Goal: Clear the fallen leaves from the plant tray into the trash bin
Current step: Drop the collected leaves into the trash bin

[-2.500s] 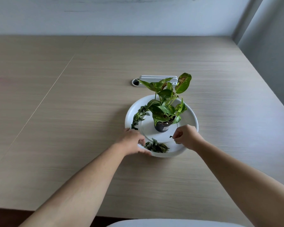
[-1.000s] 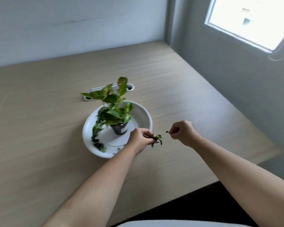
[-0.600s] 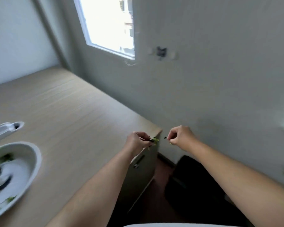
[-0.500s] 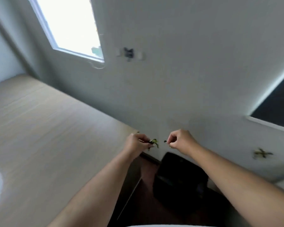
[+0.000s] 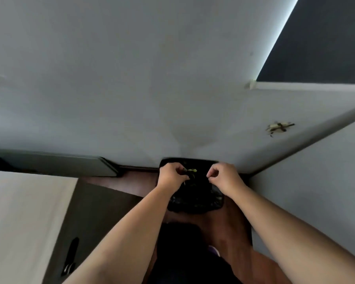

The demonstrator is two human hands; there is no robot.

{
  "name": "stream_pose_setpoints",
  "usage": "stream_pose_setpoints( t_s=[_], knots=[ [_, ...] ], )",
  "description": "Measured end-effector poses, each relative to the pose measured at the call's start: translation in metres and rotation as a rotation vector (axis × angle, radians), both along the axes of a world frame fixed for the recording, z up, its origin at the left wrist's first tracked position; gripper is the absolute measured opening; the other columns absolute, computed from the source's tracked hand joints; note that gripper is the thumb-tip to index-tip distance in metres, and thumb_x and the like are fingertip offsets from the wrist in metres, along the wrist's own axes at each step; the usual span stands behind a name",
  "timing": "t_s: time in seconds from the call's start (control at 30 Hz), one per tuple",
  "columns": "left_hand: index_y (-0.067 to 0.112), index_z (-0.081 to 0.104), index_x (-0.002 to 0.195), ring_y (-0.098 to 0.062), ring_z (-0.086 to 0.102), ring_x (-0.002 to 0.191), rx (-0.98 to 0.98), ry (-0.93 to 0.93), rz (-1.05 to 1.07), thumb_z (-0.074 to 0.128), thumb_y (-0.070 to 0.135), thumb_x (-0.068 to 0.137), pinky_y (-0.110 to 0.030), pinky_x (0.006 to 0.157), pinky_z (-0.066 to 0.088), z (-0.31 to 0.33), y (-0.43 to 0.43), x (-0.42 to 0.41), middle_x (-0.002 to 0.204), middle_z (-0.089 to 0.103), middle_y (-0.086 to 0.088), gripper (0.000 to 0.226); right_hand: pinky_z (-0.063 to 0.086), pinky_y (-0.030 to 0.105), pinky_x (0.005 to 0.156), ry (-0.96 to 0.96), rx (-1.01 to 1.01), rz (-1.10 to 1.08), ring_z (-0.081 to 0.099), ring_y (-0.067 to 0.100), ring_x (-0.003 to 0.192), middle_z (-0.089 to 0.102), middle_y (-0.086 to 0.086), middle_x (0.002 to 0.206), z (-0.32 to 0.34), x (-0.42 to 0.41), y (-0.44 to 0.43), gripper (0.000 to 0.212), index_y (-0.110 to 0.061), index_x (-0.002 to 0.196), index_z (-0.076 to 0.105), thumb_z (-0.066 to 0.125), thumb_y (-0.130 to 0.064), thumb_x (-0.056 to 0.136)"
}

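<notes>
Both hands hover over a black trash bin (image 5: 195, 198) lined with a dark bag, standing on the floor against the wall. My left hand (image 5: 171, 175) pinches a small bunch of green fallen leaves (image 5: 191, 171) over the bin's opening. My right hand (image 5: 223, 177) is beside it with thumb and forefinger pinched together; whatever it holds is too small and dark to make out. The plant tray and the plant are out of view.
The corner of the light wooden table (image 5: 27, 218) lies at lower left, with a dark cabinet side (image 5: 94, 218) and its handle (image 5: 70, 257) below it. Grey walls meet in a corner behind the bin. Brown floor (image 5: 232, 232) surrounds the bin.
My view has swung right and down, away from the table and the window. Both hands carried the leaves from the tray to a spot above the bin.
</notes>
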State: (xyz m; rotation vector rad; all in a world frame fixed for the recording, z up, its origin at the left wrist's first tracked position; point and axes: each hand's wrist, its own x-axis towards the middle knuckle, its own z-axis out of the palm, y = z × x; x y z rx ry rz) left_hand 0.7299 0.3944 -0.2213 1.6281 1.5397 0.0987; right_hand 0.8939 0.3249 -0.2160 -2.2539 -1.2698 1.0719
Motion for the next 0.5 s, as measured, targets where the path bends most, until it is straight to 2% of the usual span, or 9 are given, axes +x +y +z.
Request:
stream_pose_setpoints(
  t_s=[0.07, 0.13, 0.2, 0.33, 0.5],
  knots=[
    [0.015, 0.069, 0.1, -0.016, 0.064, 0.089, -0.053, 0.036, -0.066, 0.079, 0.019, 0.072, -0.022, 0.075, 0.046, -0.029, 0.016, 0.007, 0.101, 0.071, -0.004, 0.03, 0.052, 0.026, 0.08, 0.044, -0.043, -0.002, 0.068, 0.021, 0.088, 0.073, 0.009, 0.095, -0.031, 0.006, 0.007, 0.017, -0.01, 0.088, 0.072, 0.072, -0.002, 0.073],
    [0.018, 0.064, 0.114, -0.02, 0.063, 0.105, -0.132, 0.071, -0.129, 0.078, 0.018, 0.074, -0.027, 0.081, 0.049, -0.048, 0.026, 0.008, 0.115, 0.066, -0.005, 0.042, 0.052, 0.034, 0.094, 0.098, -0.119, 0.007, 0.064, 0.022, 0.105, 0.067, 0.01, 0.116, -0.053, 0.006, 0.01, 0.037, -0.012, 0.112, 0.067, 0.073, -0.005, 0.076],
    [0.02, 0.059, 0.122, -0.023, 0.06, 0.112, -0.171, 0.105, -0.163, 0.076, 0.015, 0.076, -0.031, 0.084, 0.052, -0.058, 0.033, 0.005, 0.125, 0.061, -0.006, 0.049, 0.052, 0.037, 0.096, 0.108, -0.148, -0.016, 0.062, 0.024, 0.111, 0.061, 0.01, 0.128, -0.067, 0.005, 0.009, 0.045, -0.017, 0.123, 0.061, 0.07, -0.008, 0.08],
    [0.022, 0.057, 0.122, -0.025, 0.059, 0.113, -0.187, 0.149, -0.195, 0.073, 0.013, 0.078, -0.035, 0.087, 0.054, -0.058, 0.037, -0.008, 0.13, 0.058, -0.007, 0.047, 0.052, 0.034, 0.091, 0.057, -0.171, -0.027, 0.063, 0.024, 0.105, 0.06, 0.01, 0.128, -0.071, 0.001, 0.004, 0.038, -0.021, 0.121, 0.061, 0.064, -0.009, 0.085],
    [0.023, 0.058, 0.12, -0.023, 0.063, 0.105, -0.116, 0.125, -0.119, 0.073, 0.017, 0.078, -0.03, 0.085, 0.051, -0.018, 0.037, -0.026, 0.125, 0.061, -0.008, 0.045, 0.053, 0.037, 0.09, 0.02, -0.129, 0.051, 0.064, 0.025, 0.102, 0.063, 0.006, 0.122, -0.026, 0.001, 0.02, 0.031, -0.022, 0.115, 0.063, 0.062, -0.012, 0.086]
  ],
)
